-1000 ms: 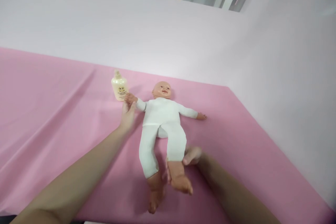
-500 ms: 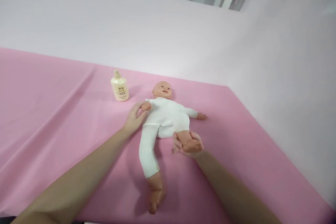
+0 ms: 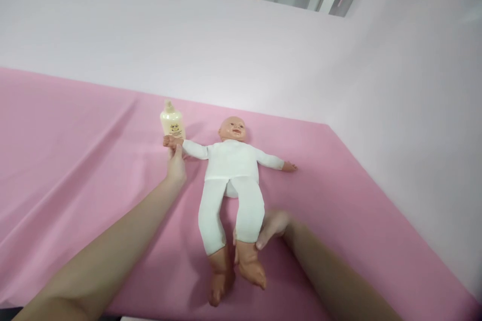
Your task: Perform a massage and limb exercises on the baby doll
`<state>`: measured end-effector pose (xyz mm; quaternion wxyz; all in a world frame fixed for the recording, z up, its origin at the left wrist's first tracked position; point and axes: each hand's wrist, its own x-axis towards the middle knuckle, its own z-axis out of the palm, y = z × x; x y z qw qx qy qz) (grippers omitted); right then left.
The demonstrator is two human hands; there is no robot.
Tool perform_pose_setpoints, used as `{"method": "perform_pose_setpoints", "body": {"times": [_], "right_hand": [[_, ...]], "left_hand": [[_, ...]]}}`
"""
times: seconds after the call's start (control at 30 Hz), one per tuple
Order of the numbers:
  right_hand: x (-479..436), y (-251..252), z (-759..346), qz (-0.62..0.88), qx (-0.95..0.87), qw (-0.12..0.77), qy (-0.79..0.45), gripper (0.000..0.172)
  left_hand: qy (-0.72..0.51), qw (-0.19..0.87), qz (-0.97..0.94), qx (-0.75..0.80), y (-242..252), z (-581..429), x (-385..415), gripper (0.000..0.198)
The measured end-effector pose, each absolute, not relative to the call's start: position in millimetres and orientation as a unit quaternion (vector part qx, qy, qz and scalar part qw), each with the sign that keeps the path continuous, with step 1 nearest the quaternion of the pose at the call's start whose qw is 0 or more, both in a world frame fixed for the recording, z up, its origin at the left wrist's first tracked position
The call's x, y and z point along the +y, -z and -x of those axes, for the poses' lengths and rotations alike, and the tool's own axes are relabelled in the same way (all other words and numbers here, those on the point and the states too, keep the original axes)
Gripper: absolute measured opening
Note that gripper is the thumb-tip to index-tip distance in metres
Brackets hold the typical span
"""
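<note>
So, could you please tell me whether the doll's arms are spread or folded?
Spread: the doll has both arms stretched out to its sides.

One doll (image 3: 231,160), one bottle (image 3: 171,121), one pink sheet (image 3: 331,180), two forearms (image 3: 120,233).

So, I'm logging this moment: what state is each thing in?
Baby doll: face up, arms outstretched
Cream-coloured bottle: upright, partly hidden by doll's hand
Left hand: gripping that doll's hand
Right hand: gripping doll's lower leg
Pink sheet: creased at picture's left
</note>
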<state>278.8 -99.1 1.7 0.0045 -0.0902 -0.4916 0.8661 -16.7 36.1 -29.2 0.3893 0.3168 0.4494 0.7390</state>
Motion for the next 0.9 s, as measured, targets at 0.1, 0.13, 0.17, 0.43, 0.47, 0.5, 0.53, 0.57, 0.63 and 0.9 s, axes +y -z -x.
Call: {"method": "perform_pose_setpoints", "body": {"times": [0.1,0.13,0.17,0.43,0.47,0.5,0.53,0.57,0.63,0.9], "right_hand": [[-97.7,2.7,-280.9,0.066,-0.459,0.052,-0.884,0.048],[-96.8,4.9,-281.8,0.067,-0.445,0.085,-0.889,0.052],[-95.9,6.8,-282.3,0.077,-0.428,0.132,-0.891,0.055],[-89.1,-0.4,-279.0,0.186,-0.313,0.385,-0.848,0.050],[-89.1,0.6,-279.6,0.177,-0.317,0.382,-0.850,0.051],[-89.6,2.6,-280.5,0.165,-0.330,0.373,-0.851,0.053],[-90.5,5.3,-281.6,0.152,-0.348,0.353,-0.855,0.055],[-91.8,8.2,-282.8,0.141,-0.369,0.323,-0.860,0.056],[-95.3,12.6,-284.7,0.129,-0.404,0.238,-0.874,0.059],[-99.6,-2.6,-279.8,0.104,-0.492,-0.041,-0.863,0.054]], "left_hand": [[-0.737,0.357,-0.381,0.430,25.3,12.8,29.9,0.041],[-0.730,0.337,-0.419,0.422,22.9,9.5,25.9,0.043],[-0.717,0.318,-0.459,0.418,20.2,5.9,21.3,0.044],[-0.505,0.193,-0.739,0.401,7.9,-5.6,-0.3,0.034],[-0.515,0.197,-0.729,0.406,8.6,-5.1,0.2,0.035],[-0.531,0.209,-0.709,0.415,9.8,-4.7,1.4,0.036],[-0.551,0.228,-0.681,0.424,11.2,-4.2,3.1,0.037],[-0.575,0.251,-0.649,0.431,12.9,-3.5,5.4,0.038],[-0.628,0.295,-0.575,0.433,16.6,-1.2,11.5,0.041],[-0.714,0.334,-0.409,0.460,27.2,15.8,31.5,0.044]]}}
